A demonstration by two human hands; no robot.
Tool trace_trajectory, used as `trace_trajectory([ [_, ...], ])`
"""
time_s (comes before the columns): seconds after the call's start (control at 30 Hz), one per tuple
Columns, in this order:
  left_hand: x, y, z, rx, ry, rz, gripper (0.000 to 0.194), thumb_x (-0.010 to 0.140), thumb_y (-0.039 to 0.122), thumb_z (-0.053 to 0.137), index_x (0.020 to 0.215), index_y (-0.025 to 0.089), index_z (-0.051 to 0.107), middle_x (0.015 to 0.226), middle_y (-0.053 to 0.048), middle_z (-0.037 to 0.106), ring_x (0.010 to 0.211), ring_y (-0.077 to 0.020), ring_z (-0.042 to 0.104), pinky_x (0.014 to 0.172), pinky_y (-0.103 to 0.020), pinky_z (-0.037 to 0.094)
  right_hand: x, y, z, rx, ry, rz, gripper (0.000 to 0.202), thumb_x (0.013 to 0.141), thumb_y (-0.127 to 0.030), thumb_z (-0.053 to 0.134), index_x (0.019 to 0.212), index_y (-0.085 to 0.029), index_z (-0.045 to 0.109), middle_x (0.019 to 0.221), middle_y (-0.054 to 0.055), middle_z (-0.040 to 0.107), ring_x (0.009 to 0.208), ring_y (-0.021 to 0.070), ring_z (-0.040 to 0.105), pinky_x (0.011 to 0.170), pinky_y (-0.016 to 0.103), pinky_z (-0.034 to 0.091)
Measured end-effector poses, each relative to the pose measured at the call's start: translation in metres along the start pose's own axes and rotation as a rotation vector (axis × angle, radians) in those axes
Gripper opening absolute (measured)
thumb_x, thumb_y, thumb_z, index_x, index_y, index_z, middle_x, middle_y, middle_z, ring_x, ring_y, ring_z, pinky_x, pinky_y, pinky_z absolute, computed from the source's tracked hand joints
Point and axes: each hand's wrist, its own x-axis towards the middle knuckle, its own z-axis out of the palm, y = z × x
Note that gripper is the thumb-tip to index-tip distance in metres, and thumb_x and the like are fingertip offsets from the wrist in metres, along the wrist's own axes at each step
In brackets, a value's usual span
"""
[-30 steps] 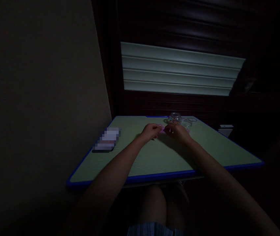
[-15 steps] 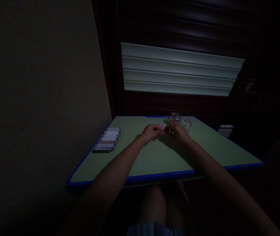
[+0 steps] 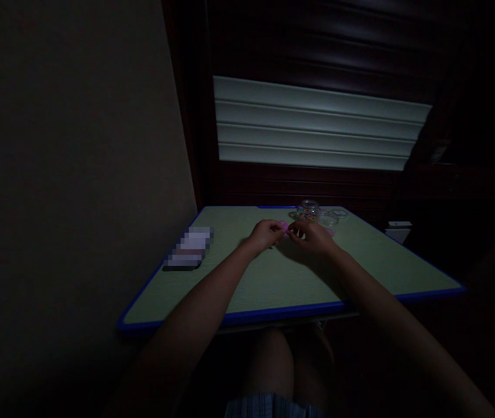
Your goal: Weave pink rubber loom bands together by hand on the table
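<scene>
Left hand (image 3: 266,234) pinches a small pink object (image 3: 282,224); right hand (image 3: 312,235) reaches its four-o'clock edge, grip unclear. Transparent round jar of multicoloured pieces (image 3: 308,212) at one o'clock; blue-edged pale-green tabletop (image 3: 282,281) open towards six

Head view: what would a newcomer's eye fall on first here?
Probably the bright slatted panel beyond the table, the palest patch in a very dark room. Next, perhaps, the pale green tabletop with its vivid blue edge, and over it the small pink thing pinched in the left hand, with the right hand close beside it. Behind the hands stands a clear jar of colourful bits.
</scene>
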Motion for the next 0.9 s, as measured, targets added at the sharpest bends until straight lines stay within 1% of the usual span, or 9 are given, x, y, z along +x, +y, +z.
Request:
trace_trajectory([
  [0.17, -0.003, 0.003, 0.000, 0.009, 0.005, 0.006, 0.009, 0.075, 0.020, 0.056, 0.075, 0.012, 0.059, 0.063, 0.001, 0.056, 0.046, -0.0038, 0.048, 0.041, -0.013, 0.038, 0.000, 0.000, 0.001, 0.014, 0.012, -0.003, 0.026, 0.084, -0.031, 0.044, 0.092, -0.014, 0.062, 0.079, 0.006, 0.062, 0.066, 0.0121, 0.053, 0.059, 0.021, 0.035],
  [0.37, 0.002, -0.003, 0.001, 0.083, 0.013, 0.040, 0.011, 0.076, 0.020, 0.053, 0.079, 0.012, 0.060, 0.065, 0.000, 0.058, 0.047, -0.0057, 0.049, 0.043, -0.016, 0.038, 0.000, 0.001, 0.000, 0.025, 0.009, 0.006, 0.021, 0.081, -0.021, 0.046, 0.091, -0.014, 0.062, 0.082, 0.007, 0.063, 0.066, 0.0114, 0.053, 0.059, 0.020, 0.035],
  [0.43, 0.003, -0.005, 0.000, 0.174, 0.026, 0.126, 0.012, 0.076, 0.020, 0.053, 0.079, 0.012, 0.061, 0.068, -0.002, 0.060, 0.054, -0.0080, 0.053, 0.051, -0.019, 0.042, 0.000, 0.001, 0.000, 0.021, 0.015, 0.018, 0.020, 0.081, -0.020, 0.046, 0.091, -0.014, 0.063, 0.082, 0.007, 0.063, 0.067, 0.0115, 0.053, 0.059, 0.020, 0.035],
  [0.5, 0.002, -0.004, -0.002, 0.321, 0.037, 0.278, 0.012, 0.076, 0.019, 0.052, 0.078, 0.013, 0.062, 0.076, -0.003, 0.062, 0.067, -0.0111, 0.057, 0.063, -0.022, 0.045, 0.000, 0.001, 0.000, 0.013, 0.021, 0.031, 0.020, 0.081, -0.020, 0.047, 0.090, -0.014, 0.063, 0.082, 0.007, 0.063, 0.067, 0.0116, 0.054, 0.060, 0.020, 0.036],
  [0.53, 0.001, -0.003, -0.003, 0.415, 0.019, 0.355, 0.013, 0.077, 0.019, 0.051, 0.080, 0.014, 0.062, 0.079, -0.004, 0.063, 0.073, -0.0126, 0.057, 0.068, -0.024, 0.044, 0.000, 0.001, 0.000, 0.011, 0.021, 0.033, 0.019, 0.080, -0.019, 0.047, 0.090, -0.014, 0.063, 0.082, 0.007, 0.063, 0.067, 0.0116, 0.054, 0.060, 0.020, 0.036],
  [0.63, -0.005, 0.000, -0.005, 0.717, 0.026, 0.469, 0.019, 0.082, 0.021, 0.044, 0.087, 0.016, 0.061, 0.086, -0.005, 0.063, 0.080, -0.0160, 0.057, 0.073, -0.027, 0.042, 0.000, 0.001, 0.000, 0.004, 0.015, 0.025, 0.019, 0.080, -0.018, 0.048, 0.091, -0.015, 0.064, 0.082, 0.007, 0.064, 0.067, 0.0119, 0.055, 0.060, 0.021, 0.036],
  [0.73, -0.010, 0.003, -0.006, 0.899, 0.014, 0.530, 0.022, 0.085, 0.021, 0.039, 0.088, 0.016, 0.060, 0.090, -0.008, 0.062, 0.084, -0.0185, 0.057, 0.076, -0.030, 0.041, 0.000, 0.000, 0.000, -0.004, 0.010, 0.028, 0.019, 0.080, -0.018, 0.048, 0.090, -0.015, 0.064, 0.082, 0.007, 0.064, 0.068, 0.0124, 0.055, 0.060, 0.021, 0.036],
  [0.83, -0.012, 0.004, -0.006, 0.960, -0.002, 0.563, 0.023, 0.087, 0.021, 0.037, 0.091, 0.015, 0.058, 0.093, -0.009, 0.062, 0.088, -0.0206, 0.057, 0.076, -0.031, 0.041, 0.001, 0.001, 0.001, -0.010, 0.000, 0.032, 0.020, 0.079, -0.018, 0.047, 0.090, -0.015, 0.064, 0.083, 0.007, 0.064, 0.069, 0.0128, 0.055, 0.061, 0.021, 0.036],
  [0.9, -0.012, 0.004, -0.007, 0.990, -0.014, 0.554, 0.023, 0.087, 0.022, 0.036, 0.093, 0.015, 0.057, 0.093, -0.010, 0.062, 0.088, -0.0213, 0.057, 0.075, -0.031, 0.042, 0.001, 0.002, 0.002, -0.029, -0.003, 0.039, 0.020, 0.080, -0.019, 0.047, 0.090, -0.015, 0.063, 0.084, 0.006, 0.064, 0.069, 0.0129, 0.056, 0.060, 0.021, 0.036],
])
